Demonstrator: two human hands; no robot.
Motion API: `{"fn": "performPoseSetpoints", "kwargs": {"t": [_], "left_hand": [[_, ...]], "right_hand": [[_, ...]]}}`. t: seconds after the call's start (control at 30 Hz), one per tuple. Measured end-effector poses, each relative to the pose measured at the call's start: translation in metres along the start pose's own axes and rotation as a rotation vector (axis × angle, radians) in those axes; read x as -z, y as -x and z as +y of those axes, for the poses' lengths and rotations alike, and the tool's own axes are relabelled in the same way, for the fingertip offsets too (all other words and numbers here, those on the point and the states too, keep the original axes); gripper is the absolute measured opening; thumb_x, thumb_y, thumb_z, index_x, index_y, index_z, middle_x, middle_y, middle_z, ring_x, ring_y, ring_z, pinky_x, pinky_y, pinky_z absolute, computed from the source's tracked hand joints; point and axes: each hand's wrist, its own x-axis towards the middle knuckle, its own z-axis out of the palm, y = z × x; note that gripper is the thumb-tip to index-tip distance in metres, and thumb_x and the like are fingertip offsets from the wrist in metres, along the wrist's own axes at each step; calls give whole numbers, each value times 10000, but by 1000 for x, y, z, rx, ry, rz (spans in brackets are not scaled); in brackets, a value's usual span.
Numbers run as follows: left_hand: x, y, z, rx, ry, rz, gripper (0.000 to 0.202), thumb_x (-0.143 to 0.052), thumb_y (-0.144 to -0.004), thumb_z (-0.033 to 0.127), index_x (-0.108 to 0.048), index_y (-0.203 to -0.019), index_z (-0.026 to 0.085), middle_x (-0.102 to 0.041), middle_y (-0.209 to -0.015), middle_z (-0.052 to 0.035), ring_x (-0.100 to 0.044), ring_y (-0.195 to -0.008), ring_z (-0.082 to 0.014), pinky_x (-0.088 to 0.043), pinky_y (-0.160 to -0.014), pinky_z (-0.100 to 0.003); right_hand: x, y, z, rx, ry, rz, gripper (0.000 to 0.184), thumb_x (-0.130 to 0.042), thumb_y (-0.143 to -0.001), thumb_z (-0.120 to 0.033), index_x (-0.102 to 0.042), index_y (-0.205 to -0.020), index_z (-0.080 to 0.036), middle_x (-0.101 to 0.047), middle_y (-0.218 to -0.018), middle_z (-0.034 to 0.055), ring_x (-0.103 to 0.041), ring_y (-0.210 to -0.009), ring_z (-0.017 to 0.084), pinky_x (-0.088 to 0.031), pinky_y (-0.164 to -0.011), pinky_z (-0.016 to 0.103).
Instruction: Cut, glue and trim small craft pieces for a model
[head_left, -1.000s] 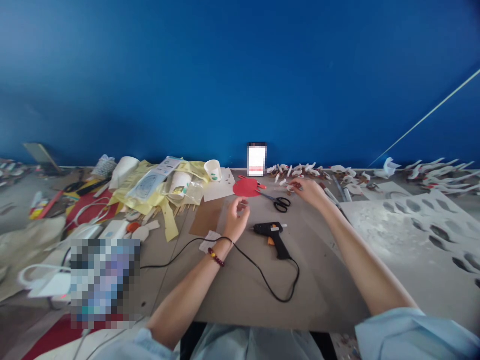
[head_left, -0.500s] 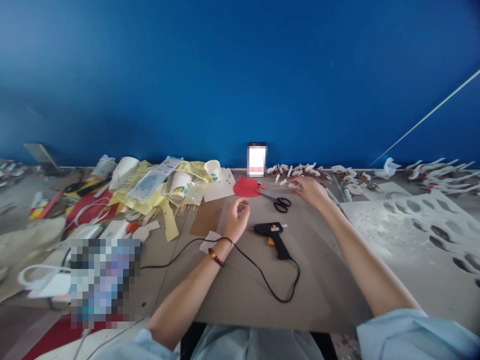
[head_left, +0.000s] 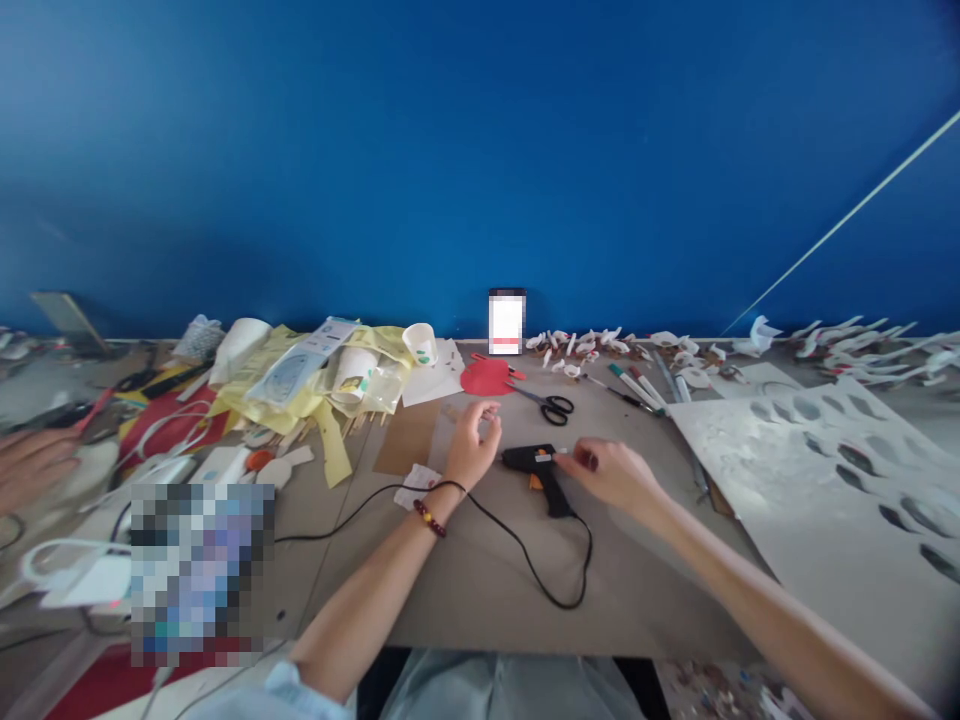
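My left hand hovers over the middle of the table, left of the glue gun's nozzle, with its fingers curled together. What it holds, if anything, is too small to make out. A black hot glue gun lies on its side on the table, a pale glue stick end showing at its back. My right hand is just right of the gun, fingertips bent inward beside that end. I cannot tell whether they touch it or what is in them. The gun's black cord runs left across my left wrist.
Black-handled scissors and a red paper piece lie farther back. Several small white pieces line the wall side. Markers and a punched white sheet are right. Paper cups stand left. Another person's hand is far left.
My right hand has come back from the small white pieces toward the glue gun, uncovering the markers. My left hand has stayed nearly still. Another person's hand has appeared at far left.
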Motion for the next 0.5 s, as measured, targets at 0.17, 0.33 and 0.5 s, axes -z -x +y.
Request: {"fn": "performPoseSetpoints", "kwargs": {"t": [0.17, 0.33, 0.5], "left_hand": [[4, 0, 11, -40, -160, -21, 206, -492, -834, 135, -566, -1016, 199, -579, -817, -7, -553, -734, -128, -470, -726, -247], [8, 1, 32, 39, -229, -123, 166, -517, -814, 155, -576, -963, 202, -559, -758, 10, -503, -610, -115, -421, -599, -228], [14, -4, 57, 31, -165, -164, 160, -522, -815, 208, -584, -962, 216, -551, -727, 19, -492, -582, -110, -410, -589, -232]], "right_hand": [[-18, 21, -21, -53, 99, -44, 568, -424, -777, -730, -617, -631, -217, -663, -658, 41, -601, -612, 178, -264, -504, 248], [-18, 11, -32, 22, 156, -106, 489, -477, -785, -651, -642, -632, -216, -675, -671, 44, -608, -601, 177, -264, -502, 253], [-17, -4, -37, 87, 98, -120, 467, -488, -805, -622, -650, -640, -216, -659, -644, 37, -593, -589, 162, -266, -490, 247]]}}
